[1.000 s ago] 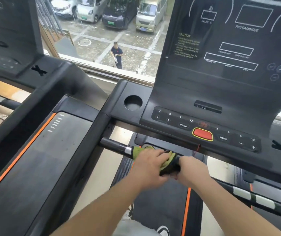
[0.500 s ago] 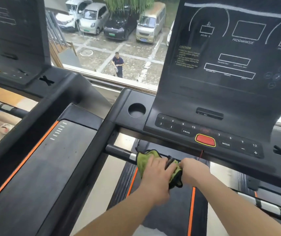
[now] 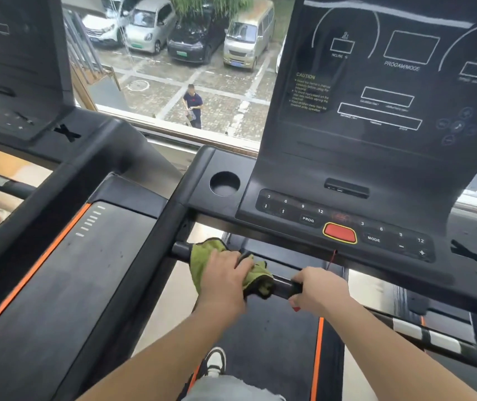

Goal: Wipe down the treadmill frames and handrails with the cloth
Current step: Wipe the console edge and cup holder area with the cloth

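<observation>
Hands low on the same handrail (image 3: 285, 286), close together yet not touching. Left hand (image 3: 225, 274) clamped over the green cloth (image 3: 202, 254), fingers curled down around it and the bar beneath. Cloth wrapped on the handrail's left stretch, near where the bar meets the frame, one flap hanging below. Right hand (image 3: 319, 290) wrapped bare around the handrail just right of the cloth.

Below the forearms, a black belt (image 3: 275, 342) with an orange stripe, plus a black-and-white shoe (image 3: 215, 360).

Just past the hands, the control panel (image 3: 304, 209): numbered keys, PROG and MODE, a red button (image 3: 339, 233) ringed in yellow, a thin red cord (image 3: 332, 257) dangling under it. Left of the keys, a round cup holder (image 3: 225, 183). Above, a dark display (image 3: 376, 111), blank, with a CAUTION label.

To the left, a second treadmill (image 3: 86, 270) with an orange edge.

Farthest off, through the window (image 3: 173, 133), a paved lot (image 3: 225, 105), parked cars (image 3: 150, 27) and a person (image 3: 193, 107) standing in dark clothes.
</observation>
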Tool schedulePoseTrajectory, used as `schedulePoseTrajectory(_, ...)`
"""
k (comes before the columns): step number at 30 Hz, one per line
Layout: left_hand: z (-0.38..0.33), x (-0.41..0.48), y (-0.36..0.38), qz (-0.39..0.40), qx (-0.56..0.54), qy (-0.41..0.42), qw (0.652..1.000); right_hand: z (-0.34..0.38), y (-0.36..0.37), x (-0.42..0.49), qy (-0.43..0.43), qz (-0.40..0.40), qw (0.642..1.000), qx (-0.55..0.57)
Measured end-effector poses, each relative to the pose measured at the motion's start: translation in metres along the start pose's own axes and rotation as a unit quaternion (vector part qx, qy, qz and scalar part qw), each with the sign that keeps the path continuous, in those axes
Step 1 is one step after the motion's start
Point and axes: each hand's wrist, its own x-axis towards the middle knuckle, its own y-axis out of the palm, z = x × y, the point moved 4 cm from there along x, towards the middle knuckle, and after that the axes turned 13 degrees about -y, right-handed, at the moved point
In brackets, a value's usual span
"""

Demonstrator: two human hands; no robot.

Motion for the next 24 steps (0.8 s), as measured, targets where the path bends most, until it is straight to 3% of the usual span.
schedulePoseTrajectory(4, -0.060, -0.026, 0.009, 0.084, -0.126, 0.093, 0.984, -0.004, 0.001, -0.001, -0.001, 0.015, 1.000, -0.019)
schedulePoseTrajectory(8, -0.023, -0.011, -0.031, 0.155, -0.279, -0.088, 0.943, -0.003, -0.037, 0.007, -0.028, 0.010, 0.999, 0.013)
schedulePoseTrajectory(11, 0.031, 0.016, -0.059, 0.076, -0.350, -0.263, 0.896, 0.014, -0.082, 0.019, -0.073, -0.109, 0.988, 0.086)
schedulePoseTrajectory(15, 0.066, 0.071, -0.088, -0.021, -0.409, -0.352, 0.842, 0.045, -0.103, 0.035, -0.112, -0.225, 0.958, 0.140)
schedulePoseTrajectory(17, 0.069, 0.100, -0.101, -0.030, -0.436, -0.337, 0.834, 0.051, -0.095, 0.042, -0.109, -0.232, 0.957, 0.137)
schedulePoseTrajectory(20, 0.052, 0.145, -0.108, 0.000, -0.482, -0.284, 0.829, 0.047, -0.077, 0.050, -0.093, -0.215, 0.947, 0.222)
schedulePoseTrajectory(24, 0.008, 0.192, -0.083, 0.103, -0.402, -0.174, 0.893, 0.038, -0.068, 0.052, -0.070, -0.207, 0.922, 0.319)
